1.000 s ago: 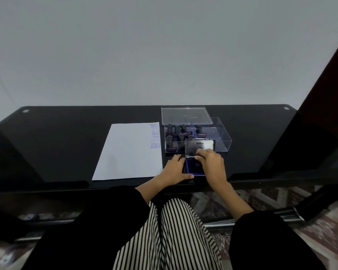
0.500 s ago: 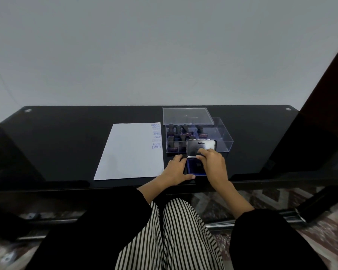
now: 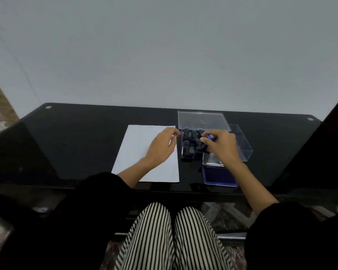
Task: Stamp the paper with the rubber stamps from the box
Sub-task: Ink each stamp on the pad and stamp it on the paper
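1. Ink pad lies open at the table's near edge.
2. Left hand lies over the paper, fingers relaxed, holding nothing.
3. Right hand pinches a stamp over the box, just right of the paper.
4. Lid lies just behind the box.

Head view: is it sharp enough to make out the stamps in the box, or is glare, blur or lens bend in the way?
Head view: dim, flat light, no harsh glare on the glossy black table; its edges bow from the wide lens; the stamps in the clear box are dark, soft shapes; the right hand gripping a blue-topped stamp is slightly blurred.
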`<state>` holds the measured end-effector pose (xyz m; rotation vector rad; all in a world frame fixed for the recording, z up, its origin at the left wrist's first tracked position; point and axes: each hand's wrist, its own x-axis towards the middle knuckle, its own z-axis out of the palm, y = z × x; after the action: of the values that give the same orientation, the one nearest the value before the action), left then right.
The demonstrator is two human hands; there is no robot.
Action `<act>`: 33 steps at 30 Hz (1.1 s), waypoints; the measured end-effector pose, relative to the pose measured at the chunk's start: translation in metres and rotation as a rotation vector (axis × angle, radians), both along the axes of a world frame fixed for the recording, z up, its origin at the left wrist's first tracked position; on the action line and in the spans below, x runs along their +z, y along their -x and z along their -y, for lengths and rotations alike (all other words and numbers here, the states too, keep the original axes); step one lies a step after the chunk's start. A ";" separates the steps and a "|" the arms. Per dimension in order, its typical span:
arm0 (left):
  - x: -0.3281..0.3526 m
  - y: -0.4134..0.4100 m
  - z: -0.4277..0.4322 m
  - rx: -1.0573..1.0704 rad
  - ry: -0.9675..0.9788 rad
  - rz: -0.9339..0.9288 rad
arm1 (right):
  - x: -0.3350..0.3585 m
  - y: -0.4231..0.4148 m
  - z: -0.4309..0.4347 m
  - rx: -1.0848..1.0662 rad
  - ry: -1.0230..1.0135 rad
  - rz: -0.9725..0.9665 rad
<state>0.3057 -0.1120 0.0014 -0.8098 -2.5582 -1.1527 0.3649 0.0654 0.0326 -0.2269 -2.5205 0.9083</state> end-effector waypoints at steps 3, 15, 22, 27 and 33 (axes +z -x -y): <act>0.002 0.020 0.017 0.128 -0.007 0.034 | 0.014 0.025 0.021 0.135 0.119 0.077; -0.046 0.055 0.025 0.208 0.222 0.229 | -0.010 0.099 0.059 0.330 -0.100 0.338; -0.081 0.061 0.022 0.163 0.431 0.199 | -0.026 0.109 0.061 0.342 -0.266 0.343; -0.092 0.058 0.024 0.166 0.472 0.159 | -0.029 0.110 0.062 0.351 -0.349 0.343; -0.094 0.056 0.023 0.169 0.481 0.144 | -0.030 0.110 0.063 0.339 -0.382 0.345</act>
<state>0.2498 -0.1354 -0.0929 -0.5977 -3.0074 -0.5674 0.2553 0.0027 0.0030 0.1881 -3.0543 0.5129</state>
